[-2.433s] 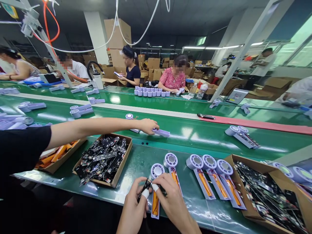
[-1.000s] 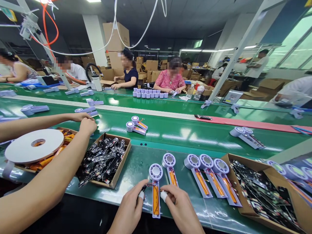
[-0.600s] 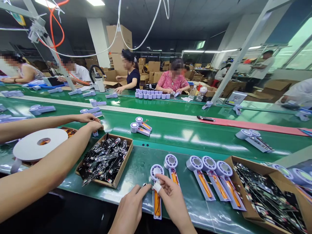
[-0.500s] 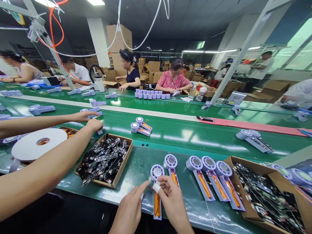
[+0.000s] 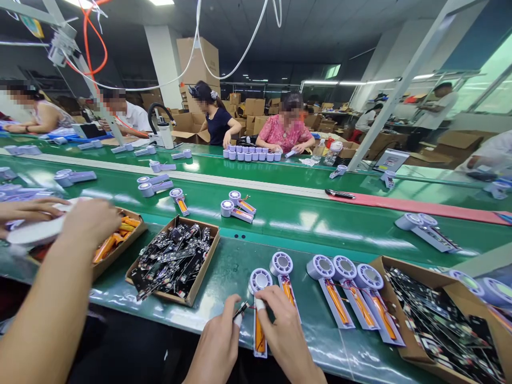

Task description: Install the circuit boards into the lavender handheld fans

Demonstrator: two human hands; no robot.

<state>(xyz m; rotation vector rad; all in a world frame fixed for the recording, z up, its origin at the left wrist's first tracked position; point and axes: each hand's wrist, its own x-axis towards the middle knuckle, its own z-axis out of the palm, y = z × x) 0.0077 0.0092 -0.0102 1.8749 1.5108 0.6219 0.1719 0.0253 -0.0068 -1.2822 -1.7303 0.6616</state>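
Note:
A lilac fan unit [image 5: 260,281] with an orange battery in its open handle lies at the bench's front edge, between my hands. My left hand [image 5: 218,341], left of the handle, pinches a small black circuit board [image 5: 241,309] between thumb and finger. Over the upper handle, my right hand [image 5: 282,325] has its thumb and index finger pressed together near a thin red wire; the fingertips hide most of what they grip. A white cover wraps a fingertip. Just behind stands another fan unit [image 5: 282,263], its handle partly behind my right hand.
Boxes of circuit boards stand left [image 5: 200,282] and right [image 5: 408,341]. Three fan units [image 5: 344,268] lie right of my hands. A co-worker's arms [image 5: 60,277] reach over a battery box [image 5: 136,229] at left. More fans sit on the green belt [image 5: 304,213].
A black board now shows in my left hand. The co-worker's hands have moved back left, lifting the white reel off the batteries, and another fan unit shows on the belt.

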